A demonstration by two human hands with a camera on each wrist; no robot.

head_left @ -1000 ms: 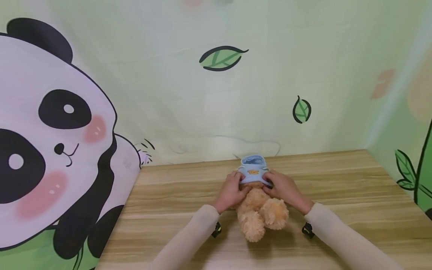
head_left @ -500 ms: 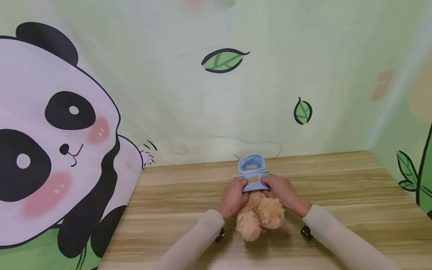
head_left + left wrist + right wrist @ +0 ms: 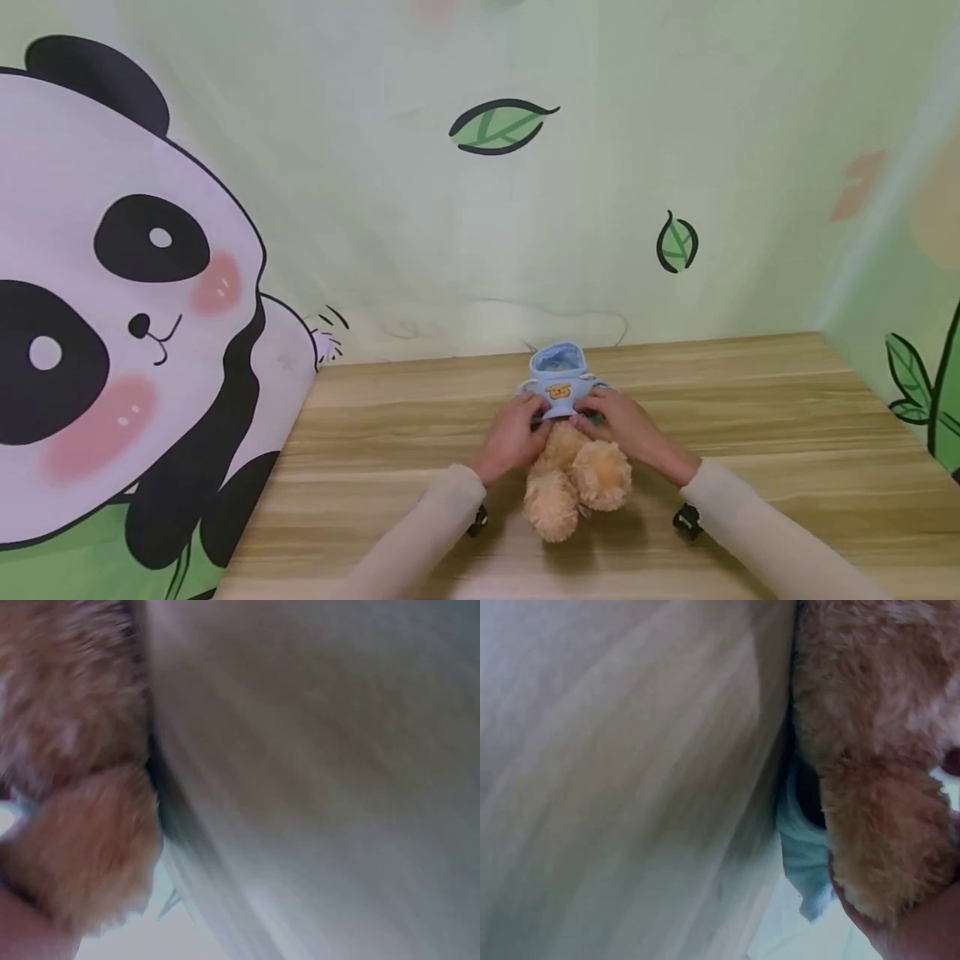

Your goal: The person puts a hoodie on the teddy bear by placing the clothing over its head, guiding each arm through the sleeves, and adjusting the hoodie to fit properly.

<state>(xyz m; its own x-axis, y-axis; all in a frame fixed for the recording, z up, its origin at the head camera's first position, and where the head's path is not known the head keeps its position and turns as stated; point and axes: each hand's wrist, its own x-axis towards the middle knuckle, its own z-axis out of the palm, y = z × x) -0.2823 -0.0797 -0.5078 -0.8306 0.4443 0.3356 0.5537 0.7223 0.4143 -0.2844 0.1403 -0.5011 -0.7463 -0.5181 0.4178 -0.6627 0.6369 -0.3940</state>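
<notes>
A small light-blue garment with a brown bear badge [image 3: 558,392] lies over the far end of a tan plush toy [image 3: 553,500], its round opening facing the wall. The left hand [image 3: 512,437] pinches the lower left hem, and the right hand [image 3: 626,427] pinches the lower right hem. Both of the toy's fluffy legs point toward the person. Curly fur [image 3: 86,847] fills the left side of the left wrist view. In the right wrist view the blue cloth [image 3: 806,855] hangs beside the fur [image 3: 885,832]. The toy's head is hidden.
The toy lies on a wood-grain table [image 3: 390,417]. Behind the table stands a pale green backdrop [image 3: 390,208] printed with a panda [image 3: 187,150] and leaves. A dark wrist device [image 3: 687,521] shows under the right sleeve.
The garment has been pulled toward the person over the toy, then its hem bunched inward between the hands. The left hand has shifted slightly away from the person since half a second ago.
</notes>
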